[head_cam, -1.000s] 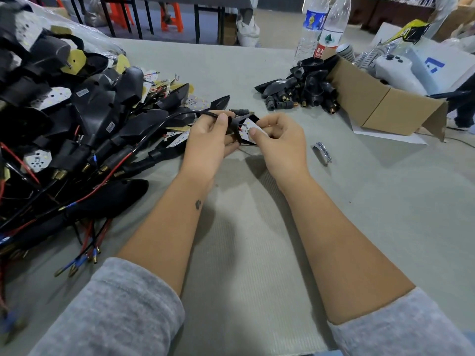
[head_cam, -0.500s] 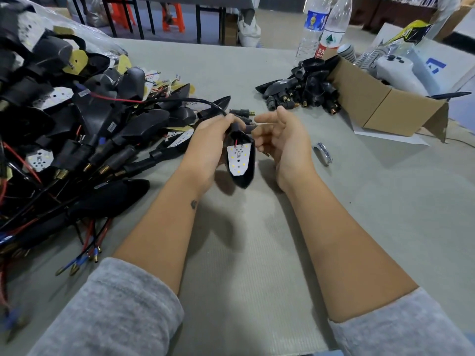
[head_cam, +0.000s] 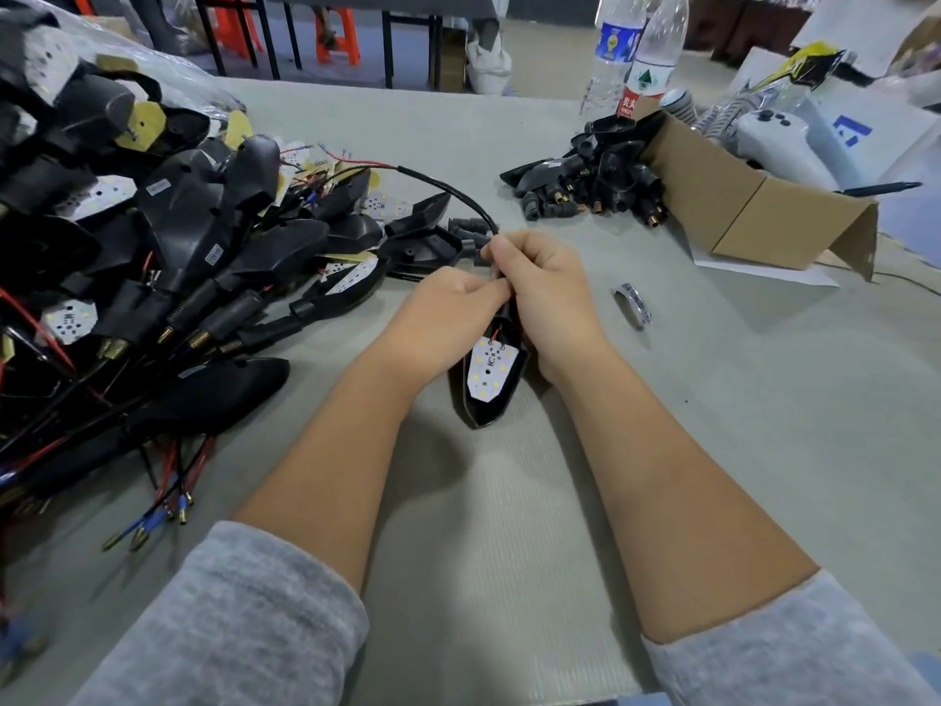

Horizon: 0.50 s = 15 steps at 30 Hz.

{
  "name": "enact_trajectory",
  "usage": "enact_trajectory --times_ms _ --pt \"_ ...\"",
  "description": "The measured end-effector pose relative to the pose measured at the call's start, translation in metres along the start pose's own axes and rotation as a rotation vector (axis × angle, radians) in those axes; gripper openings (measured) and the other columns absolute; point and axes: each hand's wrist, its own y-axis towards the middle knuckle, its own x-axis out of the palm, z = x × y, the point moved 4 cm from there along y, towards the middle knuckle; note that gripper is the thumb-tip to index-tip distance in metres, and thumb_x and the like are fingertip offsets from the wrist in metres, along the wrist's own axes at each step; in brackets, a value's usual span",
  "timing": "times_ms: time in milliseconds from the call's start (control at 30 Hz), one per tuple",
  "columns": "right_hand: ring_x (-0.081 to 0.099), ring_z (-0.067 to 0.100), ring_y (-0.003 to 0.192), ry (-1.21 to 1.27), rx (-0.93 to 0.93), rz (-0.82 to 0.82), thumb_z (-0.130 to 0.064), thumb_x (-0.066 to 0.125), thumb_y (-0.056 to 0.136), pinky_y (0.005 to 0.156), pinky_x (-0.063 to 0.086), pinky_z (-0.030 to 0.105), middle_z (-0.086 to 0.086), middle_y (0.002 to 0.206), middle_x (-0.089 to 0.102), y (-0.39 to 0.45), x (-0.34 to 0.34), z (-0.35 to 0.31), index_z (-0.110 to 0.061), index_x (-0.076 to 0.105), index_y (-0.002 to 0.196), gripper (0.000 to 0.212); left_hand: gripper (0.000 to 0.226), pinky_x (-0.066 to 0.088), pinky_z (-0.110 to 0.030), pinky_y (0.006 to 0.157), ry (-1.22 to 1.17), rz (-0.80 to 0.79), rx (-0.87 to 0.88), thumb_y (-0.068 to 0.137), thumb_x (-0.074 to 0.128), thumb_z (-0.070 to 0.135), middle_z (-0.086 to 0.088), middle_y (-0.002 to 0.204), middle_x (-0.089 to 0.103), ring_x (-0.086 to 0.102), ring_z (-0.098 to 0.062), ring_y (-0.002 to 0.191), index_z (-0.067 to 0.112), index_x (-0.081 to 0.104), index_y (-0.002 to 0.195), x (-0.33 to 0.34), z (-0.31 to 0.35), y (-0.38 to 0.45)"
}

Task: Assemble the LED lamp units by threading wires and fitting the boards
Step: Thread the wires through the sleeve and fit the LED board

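Black lamp housing (head_cam: 489,394) tip toward viewer; both hands apparently gripping.

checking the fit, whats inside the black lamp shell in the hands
Inside the black pointed plastic lamp shell lies a white LED board with red wires at its top. The left hand and right hand cover the shell's upper end.

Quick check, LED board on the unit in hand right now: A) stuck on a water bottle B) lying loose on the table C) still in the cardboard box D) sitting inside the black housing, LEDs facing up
D: the white LED board sits inside the black housing, LEDs up, while the left hand and the right hand grip the unit's upper end.
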Motion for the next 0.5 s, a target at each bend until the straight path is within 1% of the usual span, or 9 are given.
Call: enact_trajectory --times_ms 67,133,167,200,233,300,333,400,500 --pt "0.046 0.005 0.057 -0.011 0.001 0.02 -0.01 0.052 0.098 0.057 0.041 0.019 -0.002 0.063 0.05 0.001 0.001 0.001 -0.01 0.061 0.083 0.018 0.044 0.022 -0.028 0.047 0.046 0.033 0.005 0.085 0.051 0.039 0.004 0.049 0.033 0.029 -0.012 0.047 0.022 0.035 0.049 0.0 0.0 -0.001" --pt "0.047 0.012 0.057 0.041 0.039 0.022 -0.01 0.051 0.099 0.058 0.042 0.028 0.002 0.063 0.051 0.001 0.001 0.002 -0.01 0.059 0.083 0.018 0.038 0.031 -0.028 0.049 -0.026 0.109 -0.046 0.078 0.047 0.043 0.004 0.049 0.047 0.041 -0.012 0.047 0.018 0.048 0.049 -0.003 -0.001 0.0" --pt "0.045 0.013 0.054 0.057 0.053 0.013 -0.011 0.05 0.099 0.055 0.041 0.029 0.003 0.06 0.05 0.001 0.001 0.002 -0.01 0.058 0.082 0.019 0.038 0.034 -0.028 0.051 -0.1 0.151 -0.079 0.078 0.045 0.042 0.005 0.051 0.055 0.047 -0.011 0.05 0.017 0.057 0.051 -0.006 -0.002 0.001" --pt "0.043 0.012 0.049 0.042 0.059 -0.001 -0.011 0.05 0.099 0.051 0.039 0.027 0.002 0.056 0.049 0.001 0.0 0.002 -0.01 0.058 0.08 0.02 0.04 0.037 -0.028 0.052 -0.184 0.187 -0.104 0.08 0.042 0.041 0.004 0.056 0.061 0.051 -0.012 0.055 0.019 0.064 0.056 -0.01 -0.003 0.002" --pt "0.041 0.009 0.045 0.001 0.058 -0.022 -0.012 0.051 0.099 0.048 0.036 0.024 0.001 0.053 0.048 0.001 -0.001 0.001 -0.011 0.058 0.079 0.021 0.04 0.04 -0.027 0.052 -0.282 0.221 -0.124 0.085 0.039 0.04 0.001 0.063 0.064 0.054 -0.013 0.06 0.021 0.069 0.067 -0.014 -0.004 0.004" --pt "0.038 0.005 0.041 -0.078 0.053 -0.089 -0.014 0.052 0.098 0.045 0.034 0.018 -0.003 0.049 0.048 -0.001 0.0 0.001 -0.013 0.059 0.077 0.023 0.041 0.049 -0.026 0.053 -0.538 0.29 -0.152 0.098 0.032 0.04 -0.004 0.077 0.067 0.061 -0.015 0.068 0.017 0.066 0.093 -0.026 -0.006 0.006" --pt "0.038 0.005 0.04 -0.1 0.055 -0.126 -0.013 0.052 0.098 0.045 0.033 0.017 -0.004 0.048 0.048 -0.002 0.001 0.001 -0.013 0.059 0.075 0.024 0.042 0.053 -0.026 0.056 -0.68 0.312 -0.15 0.103 0.027 0.039 -0.006 0.083 0.069 0.065 -0.015 0.072 0.016 0.061 0.1 -0.032 -0.008 0.007" --pt "0.038 0.006 0.04 -0.118 0.063 -0.194 -0.011 0.053 0.097 0.044 0.033 0.016 -0.007 0.044 0.048 -0.003 0.005 0.001 -0.012 0.059 0.073 0.025 0.042 0.056 -0.027 0.064 -0.905 0.331 -0.112 0.106 0.022 0.04 -0.007 0.089 0.07 0.068 -0.017 0.077 0.016 0.056 0.105 -0.041 -0.01 0.006" --pt "0.039 0.01 0.043 -0.153 0.069 -0.273 -0.01 0.054 0.095 0.045 0.034 0.018 -0.006 0.044 0.049 -0.004 0.006 0.001 -0.01 0.06 0.071 0.025 0.034 0.055 -0.029 0.07 -1.016 0.35 -0.051 0.107 0.022 0.036 -0.003 0.092 0.072 0.068 -0.021 0.08 0.019 0.051 0.11 -0.048 -0.015 0.005"
